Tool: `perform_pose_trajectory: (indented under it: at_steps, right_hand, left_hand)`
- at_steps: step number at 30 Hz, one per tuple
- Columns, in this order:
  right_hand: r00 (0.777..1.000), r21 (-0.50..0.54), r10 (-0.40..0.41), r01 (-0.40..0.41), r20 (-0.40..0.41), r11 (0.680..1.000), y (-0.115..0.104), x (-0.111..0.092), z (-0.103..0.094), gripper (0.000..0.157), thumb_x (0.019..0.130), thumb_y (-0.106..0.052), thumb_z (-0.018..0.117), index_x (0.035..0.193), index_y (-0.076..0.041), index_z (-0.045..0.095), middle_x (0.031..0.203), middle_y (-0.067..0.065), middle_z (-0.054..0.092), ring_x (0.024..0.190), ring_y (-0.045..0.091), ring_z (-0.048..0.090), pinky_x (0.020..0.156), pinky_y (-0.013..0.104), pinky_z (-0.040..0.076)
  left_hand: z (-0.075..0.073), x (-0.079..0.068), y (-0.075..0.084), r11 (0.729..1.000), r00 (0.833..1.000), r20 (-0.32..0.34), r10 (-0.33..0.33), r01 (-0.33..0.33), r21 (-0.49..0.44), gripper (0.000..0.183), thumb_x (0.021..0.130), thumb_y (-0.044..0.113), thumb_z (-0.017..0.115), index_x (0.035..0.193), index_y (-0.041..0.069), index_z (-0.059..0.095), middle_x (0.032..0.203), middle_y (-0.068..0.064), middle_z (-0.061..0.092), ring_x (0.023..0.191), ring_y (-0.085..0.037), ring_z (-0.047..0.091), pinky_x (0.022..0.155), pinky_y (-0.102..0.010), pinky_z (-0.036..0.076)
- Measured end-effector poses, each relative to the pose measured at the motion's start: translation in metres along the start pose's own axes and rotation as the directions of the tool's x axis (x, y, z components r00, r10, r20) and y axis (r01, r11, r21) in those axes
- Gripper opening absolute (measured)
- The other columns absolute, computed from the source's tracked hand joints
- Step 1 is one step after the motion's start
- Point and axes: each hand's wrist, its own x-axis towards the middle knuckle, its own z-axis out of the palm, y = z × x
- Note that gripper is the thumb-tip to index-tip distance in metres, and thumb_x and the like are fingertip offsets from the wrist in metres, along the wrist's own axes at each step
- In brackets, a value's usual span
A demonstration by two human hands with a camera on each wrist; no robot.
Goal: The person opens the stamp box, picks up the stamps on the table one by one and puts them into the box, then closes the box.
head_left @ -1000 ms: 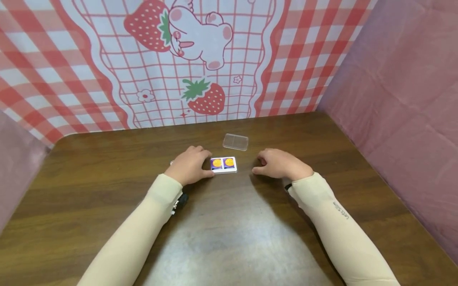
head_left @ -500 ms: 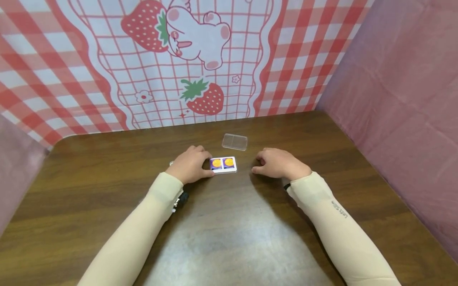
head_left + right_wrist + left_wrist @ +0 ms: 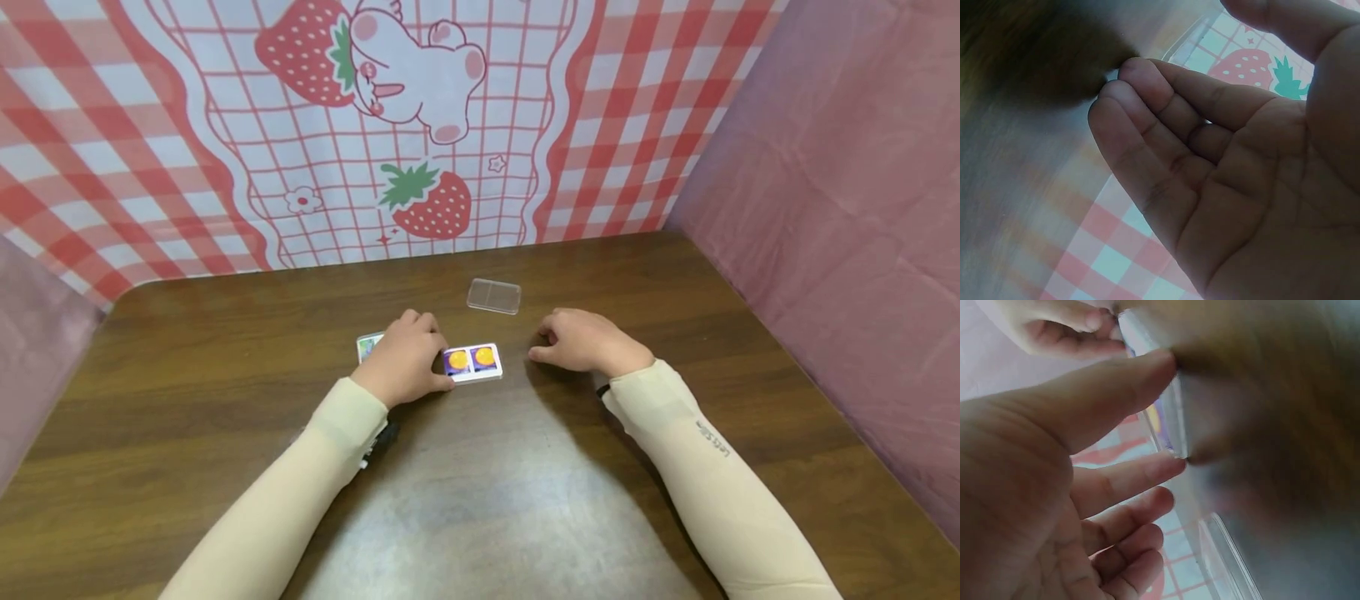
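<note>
My left hand (image 3: 401, 358) pinches the left end of a flat, clear-edged case (image 3: 474, 364) between thumb and index finger. Two orange round pictures on purple, framed in white, show on its top. The left wrist view has the case (image 3: 1180, 419) edge-on, its ends caught by the thumb and index fingertip. To the right, apart from the case, my right hand (image 3: 581, 342) rests on the table with fingers loosely bent; its palm (image 3: 1260, 181) holds nothing. Behind the case lies a clear, shallow plastic lid-like piece (image 3: 493, 297).
Another flat piece with a green and blue picture (image 3: 367, 346) lies left of my left hand, which partly covers it. Everything lies on a brown wooden table (image 3: 480, 508). A red-checked strawberry cloth (image 3: 427, 200) hangs behind, a pink cloth (image 3: 847, 208) at the right.
My left hand has drawn the case slightly towards me. More of the green and blue piece now shows behind that hand. The right hand stays in place.
</note>
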Motion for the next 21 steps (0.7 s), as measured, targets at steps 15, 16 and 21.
perform_pose_trajectory:
  at_steps: [15,16,21]
  right_hand:
    - [1.000,-0.006,-0.011,0.011,0.013,1.000,0.000,0.001,-0.001,0.038,0.097,-0.037,0.070,0.116,-0.005,0.072,0.093,0.006,0.061,0.083,0.022,0.054,0.078,0.042,0.047]
    - [1.000,-0.005,-0.011,0.011,0.012,1.000,-0.001,0.001,-0.001,0.038,0.097,-0.037,0.071,0.116,-0.005,0.072,0.093,0.005,0.061,0.083,0.022,0.054,0.078,0.042,0.047]
    - [1.000,0.017,-0.010,0.010,0.010,1.000,0.000,-0.001,0.000,0.039,0.097,-0.037,0.071,0.118,-0.004,0.071,0.095,0.006,0.061,0.084,0.023,0.055,0.080,0.042,0.047]
  left_hand:
    - [0.003,-0.017,0.003,0.965,0.982,0.181,-0.043,0.088,-0.249,0.047,0.087,0.039,0.084,0.119,0.010,0.063,0.081,0.001,0.058,0.072,-0.014,0.053,0.068,-0.032,0.045]
    - [0.003,-0.017,0.002,0.961,0.980,0.192,-0.043,0.093,-0.260,0.048,0.087,0.039,0.083,0.120,0.010,0.062,0.082,0.001,0.058,0.072,-0.014,0.053,0.068,-0.032,0.045]
    - [0.002,-0.018,0.002,0.957,0.975,0.216,-0.047,0.106,-0.271,0.049,0.088,0.039,0.083,0.122,0.011,0.061,0.082,0.000,0.058,0.072,-0.015,0.054,0.068,-0.032,0.045]
